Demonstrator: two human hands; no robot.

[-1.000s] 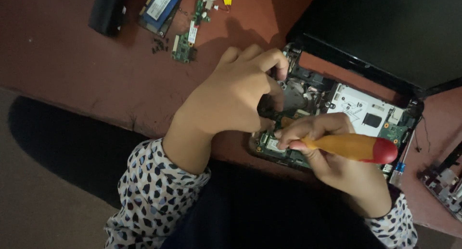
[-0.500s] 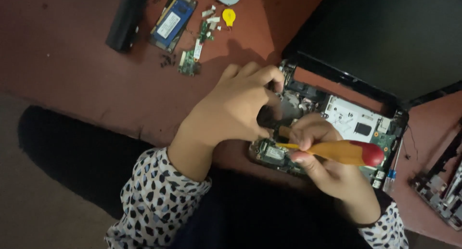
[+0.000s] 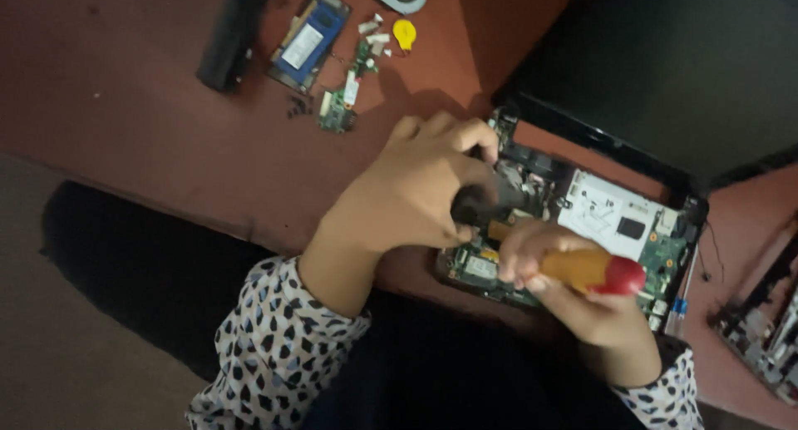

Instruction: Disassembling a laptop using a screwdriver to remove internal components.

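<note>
Two hands crowd the circuit board (image 3: 657,251): right hand (image 3: 573,293) fingers clamped on the screwdriver (image 3: 592,270), left hand (image 3: 411,193) fingers pinching a dark part (image 3: 478,204); a slip could scratch it.

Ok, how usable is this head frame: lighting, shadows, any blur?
Head view: dim, warm light; the left hand casts a dark shadow over the table. Both hands look slightly soft from motion blur, as does the screwdriver in the right hand. The laptop board is readable, but the lap area at the bottom is nearly black.
</note>
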